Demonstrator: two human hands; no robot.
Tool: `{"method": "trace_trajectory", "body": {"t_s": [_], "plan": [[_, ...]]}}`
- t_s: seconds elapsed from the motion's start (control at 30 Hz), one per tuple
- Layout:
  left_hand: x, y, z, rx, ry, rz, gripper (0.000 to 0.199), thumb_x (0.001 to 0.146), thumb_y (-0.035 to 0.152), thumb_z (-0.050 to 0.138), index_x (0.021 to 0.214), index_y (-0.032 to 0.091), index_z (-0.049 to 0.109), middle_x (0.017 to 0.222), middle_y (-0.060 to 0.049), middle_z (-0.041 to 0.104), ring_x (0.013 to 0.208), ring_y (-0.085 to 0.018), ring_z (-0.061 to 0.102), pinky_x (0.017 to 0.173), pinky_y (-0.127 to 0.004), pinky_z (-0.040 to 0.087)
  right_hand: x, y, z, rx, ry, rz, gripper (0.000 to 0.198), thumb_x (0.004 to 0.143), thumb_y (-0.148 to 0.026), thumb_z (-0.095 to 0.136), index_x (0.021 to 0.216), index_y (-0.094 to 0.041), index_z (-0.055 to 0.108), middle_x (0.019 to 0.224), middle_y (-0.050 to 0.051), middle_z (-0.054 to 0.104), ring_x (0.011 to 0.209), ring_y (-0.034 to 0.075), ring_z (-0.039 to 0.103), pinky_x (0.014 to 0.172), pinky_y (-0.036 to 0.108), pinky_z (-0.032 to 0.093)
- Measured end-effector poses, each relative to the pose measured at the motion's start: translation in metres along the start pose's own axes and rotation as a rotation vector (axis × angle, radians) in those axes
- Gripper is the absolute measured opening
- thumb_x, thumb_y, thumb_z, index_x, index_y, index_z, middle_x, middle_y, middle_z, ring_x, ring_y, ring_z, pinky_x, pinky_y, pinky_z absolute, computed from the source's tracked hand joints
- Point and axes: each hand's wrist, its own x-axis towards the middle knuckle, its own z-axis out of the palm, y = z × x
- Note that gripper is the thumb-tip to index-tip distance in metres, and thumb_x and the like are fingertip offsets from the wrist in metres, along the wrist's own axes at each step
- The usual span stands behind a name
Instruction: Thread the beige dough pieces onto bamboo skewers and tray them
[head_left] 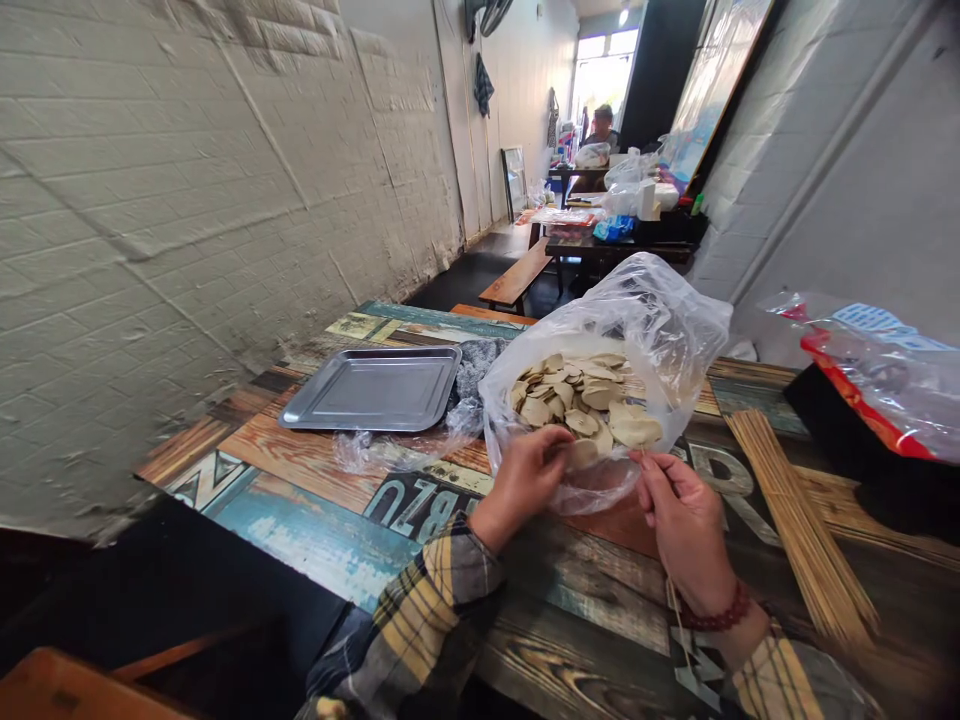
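A clear plastic bag (660,320) lies spread on the table, its mouth toward me, with many pale oval slices (574,390) heaped inside. Their exact kind is unclear. My left hand (529,480) is at the bag's near left edge, fingers closed on a pale slice (582,455). In my right hand (686,530), at the near right edge, a thin bamboo skewer (681,625) is pinched; its lower end sticks out below the palm. The skewer's tip points toward a large slice (634,426); whether it pierces this slice I cannot tell.
A metal tray (375,388) sits left of the bag, with crumpled plastic wrap (409,445) beside it. A bundle of bamboo skewers (802,530) lies at right, near a black box (847,420) topped with plastic packaging. Farther back are a bench (517,275), cluttered tables and a person (602,128).
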Motion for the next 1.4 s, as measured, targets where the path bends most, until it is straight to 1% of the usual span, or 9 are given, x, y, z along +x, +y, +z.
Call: {"method": "trace_trajectory", "body": {"t_s": [0.1,0.2,0.4,0.5,0.73,0.93,1.07,1.23,1.4], "plan": [[-0.005,0.002,0.008,0.278,-0.13,0.105,0.018,0.08,0.014,0.053,0.091,0.018,0.067,0.088,-0.005,0.068,0.084,-0.019,0.061,0.077,-0.029,0.045,0.002,-0.001,-0.001,0.009,0.011,-0.002,0.039,0.079,-0.051,0.064,0.096,-0.017,0.066,0.051,-0.008,0.043,0.043,0.007,0.033,0.035,0.018,0.025],[-0.006,0.001,0.008,0.294,-0.134,0.109,0.017,0.081,0.015,0.052,0.09,0.019,0.066,0.085,-0.004,0.068,0.081,-0.018,0.061,0.074,-0.027,0.044,0.001,0.0,0.0,-0.022,-0.009,-0.006,0.037,0.08,-0.051,0.064,0.093,-0.016,0.067,0.051,-0.007,0.043,0.043,0.007,0.032,0.036,0.018,0.025],[0.005,-0.01,-0.011,-0.007,0.168,-0.034,0.011,0.079,0.016,0.053,0.088,0.016,0.059,0.082,-0.002,0.066,0.077,-0.015,0.061,0.071,-0.024,0.045,-0.001,-0.002,0.001,-0.013,-0.03,-0.003,0.034,0.081,-0.048,0.063,0.093,-0.016,0.066,0.052,-0.008,0.042,0.043,0.007,0.033,0.037,0.019,0.025],[0.008,-0.011,-0.016,-0.011,0.23,-0.064,0.01,0.081,0.02,0.052,0.089,0.016,0.057,0.08,-0.001,0.064,0.073,-0.015,0.06,0.068,-0.024,0.045,0.002,-0.002,0.002,-0.007,-0.024,0.005,0.034,0.081,-0.048,0.063,0.092,-0.016,0.066,0.051,-0.007,0.042,0.043,0.008,0.033,0.037,0.02,0.024],[0.004,0.005,0.008,0.545,-0.139,0.223,0.013,0.085,0.017,0.053,0.087,0.02,0.066,0.083,-0.004,0.066,0.084,-0.019,0.057,0.078,-0.03,0.043,0.005,-0.001,0.004,0.025,-0.016,0.009,0.035,0.08,-0.05,0.063,0.09,-0.017,0.066,0.05,-0.007,0.041,0.042,0.009,0.031,0.037,0.022,0.023],[0.026,0.01,0.013,0.832,0.055,0.267,0.021,0.091,0.022,0.047,0.097,0.021,0.067,0.097,-0.007,0.065,0.095,-0.021,0.053,0.086,-0.036,0.042,0.006,0.0,0.004,0.006,-0.026,-0.009,0.038,0.078,-0.052,0.063,0.089,-0.016,0.066,0.048,-0.008,0.042,0.041,0.008,0.031,0.037,0.022,0.022],[0.042,0.007,0.022,0.983,0.04,0.25,0.021,0.088,0.02,0.051,0.104,0.02,0.065,0.11,-0.01,0.062,0.105,-0.026,0.05,0.089,-0.042,0.041,0.007,-0.002,0.005,-0.021,-0.046,-0.038,0.038,0.08,-0.053,0.06,0.087,-0.015,0.064,0.047,-0.008,0.042,0.041,0.009,0.034,0.038,0.022,0.024],[0.045,-0.001,0.031,0.955,0.011,0.244,0.029,0.082,0.018,0.057,0.11,0.019,0.063,0.139,-0.012,0.048,0.128,-0.033,0.038,0.101,-0.05,0.033,0.005,-0.009,0.006,-0.047,-0.054,-0.053,0.032,0.083,-0.048,0.059,0.083,-0.017,0.064,0.048,-0.007,0.044,0.043,0.009,0.036,0.04,0.022,0.025],[0.038,-0.002,0.029,0.855,0.043,0.281,0.021,0.08,0.013,0.056,0.098,0.021,0.063,0.138,-0.009,0.05,0.13,-0.03,0.036,0.103,-0.05,0.03,0.005,-0.008,0.006,-0.072,-0.059,-0.071,0.032,0.082,-0.048,0.059,0.078,-0.017,0.063,0.048,-0.006,0.045,0.041,0.009,0.035,0.039,0.022,0.025]]}}
